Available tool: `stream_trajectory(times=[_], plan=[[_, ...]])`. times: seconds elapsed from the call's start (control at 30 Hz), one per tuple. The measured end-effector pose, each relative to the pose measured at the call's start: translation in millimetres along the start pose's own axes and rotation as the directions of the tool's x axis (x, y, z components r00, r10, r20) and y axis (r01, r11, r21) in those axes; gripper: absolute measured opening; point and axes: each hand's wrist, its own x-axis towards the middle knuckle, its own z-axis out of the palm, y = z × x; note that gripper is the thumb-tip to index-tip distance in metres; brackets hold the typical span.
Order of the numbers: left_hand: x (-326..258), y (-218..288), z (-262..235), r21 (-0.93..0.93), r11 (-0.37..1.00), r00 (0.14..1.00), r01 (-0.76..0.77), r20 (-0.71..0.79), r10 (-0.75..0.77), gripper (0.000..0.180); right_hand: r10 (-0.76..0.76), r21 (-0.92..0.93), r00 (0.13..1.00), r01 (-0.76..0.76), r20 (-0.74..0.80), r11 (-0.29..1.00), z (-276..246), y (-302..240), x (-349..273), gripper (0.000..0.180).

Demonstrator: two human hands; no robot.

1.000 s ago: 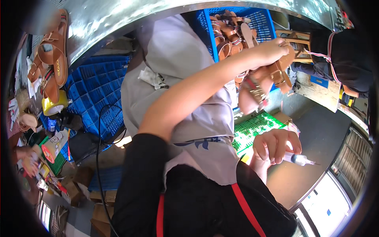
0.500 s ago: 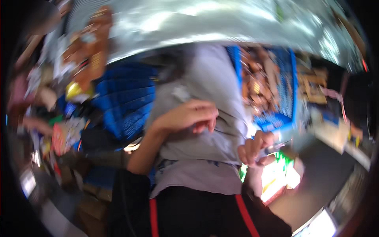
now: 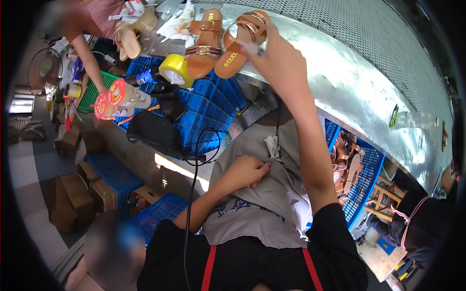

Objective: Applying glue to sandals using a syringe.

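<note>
My right hand (image 3: pixel 279 60) reaches up to the metal bench, its fingers closed in a pinch at a brown strappy sandal (image 3: pixel 231 59). A small whitish thing, too blurred to name, shows at the fingertips over that sandal's insole. Beside it lies a matching brown sandal (image 3: pixel 204 60) with a striped strap and gold buckle. Both sandals sit at the bench edge, soles down. My left hand (image 3: pixel 246 172) rests on the grey apron (image 3: pixel 272 194) over my lap, fingers curled in, nothing seen in them. A crumpled white scrap (image 3: pixel 273 145) lies on the apron above it.
The metal bench (image 3: pixel 349 77) bears a green cutter (image 3: pixel 393 116). Left are a yellow tape roll (image 3: pixel 175 70), a blue crate (image 3: pixel 208 106), lidded drink cups (image 3: pixel 127 99) and a co-worker's arm (image 3: pixel 90 63). A black cable (image 3: pixel 188 218) hangs before me. Right, a blue basket (image 3: pixel 366 186) holds sandals.
My right hand has gone from beside my lap up to the sandals on the bench. My left hand stays on the apron. The whole view has turned, bringing the sandals nearer the middle.
</note>
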Motion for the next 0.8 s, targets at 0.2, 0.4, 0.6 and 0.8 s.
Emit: stream_trajectory(times=[0.2,0.4,0.6,0.8], plan=[[9,-6,-9,-0.373,0.921,0.988,-0.112,0.052,0.142,0.043,-0.114,0.082,0.993,0.117,-0.045,0.990,35,43,57,0.035],[6,33,-35,-0.615,0.205,0.647,-0.762,-0.701,0.299,0.051,0.239,0.723,0.954,-0.293,0.179,0.626,-50,19,-90,0.023],[-3,72,-63,-0.565,0.028,0.537,-0.825,-0.767,0.350,0.041,0.151,0.714,0.803,-0.584,0.576,0.386,-98,33,-241,0.031],[-1,90,-81,-0.715,0.685,0.845,-0.142,0.272,0.460,0.036,0.486,0.663,0.647,-0.729,0.587,0.171,-85,53,-309,0.045]])
